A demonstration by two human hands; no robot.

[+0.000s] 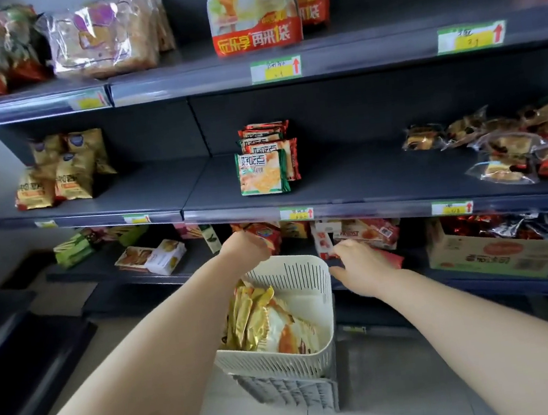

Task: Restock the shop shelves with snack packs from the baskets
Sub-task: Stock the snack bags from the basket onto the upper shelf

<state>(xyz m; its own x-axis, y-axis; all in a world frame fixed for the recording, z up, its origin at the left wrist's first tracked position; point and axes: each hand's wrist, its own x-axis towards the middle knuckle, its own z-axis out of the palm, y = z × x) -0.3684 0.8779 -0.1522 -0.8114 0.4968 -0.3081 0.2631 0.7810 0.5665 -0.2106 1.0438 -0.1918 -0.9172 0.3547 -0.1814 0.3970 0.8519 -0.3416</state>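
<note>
A cream slotted basket (304, 281) stands on a grey basket (288, 393) on the floor before the shelves. It holds several gold and orange snack packs (266, 322). My left hand (246, 247) reaches over the basket to the lower shelf (157, 278) and grips a red snack pack (271, 237). To the right of the basket, my right hand (359, 266) lies with spread fingers on another red pack (394, 258) at the lower shelf's edge. Behind it lie more red packs (372, 233).
The middle shelf (348, 181) carries a short row of green and orange cracker packs (263, 174), yellow packs (55, 179) at left and clear-wrapped pastries (507, 147) at right. A cardboard box (499, 255) of foil packs stands on the lower shelf at right. Small boxes (152, 256) lie at left.
</note>
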